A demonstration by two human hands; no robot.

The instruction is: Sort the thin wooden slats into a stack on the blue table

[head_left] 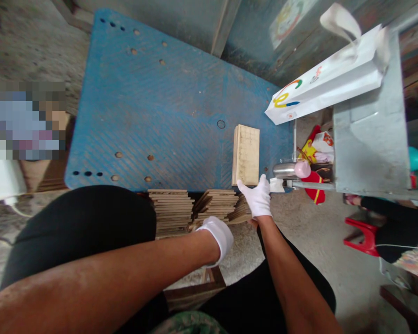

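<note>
A small stack of pale wooden boards (246, 155) lies on the blue plastic tabletop (170, 111). At its near end is my right hand (258, 198) in a white glove, thumb and a finger spread apart and the thumb touching or almost touching the bottom corner. My left hand (218, 239), also gloved in white, is lower down, close to the piled thin wooden slats (170, 211) below the table edge. Its fingers point down and away and are hidden, so I cannot see whether they hold a slat. Another pile of slats (218, 204) is beside it.
A white paper bag (327, 79) lies at the table's right end. Near it are a steel flask (285, 170) with a pink cap and a metal cabinet (371, 139). A red stool (362, 236) with a seated person is at right. A wooden frame (195, 294) stands between my legs.
</note>
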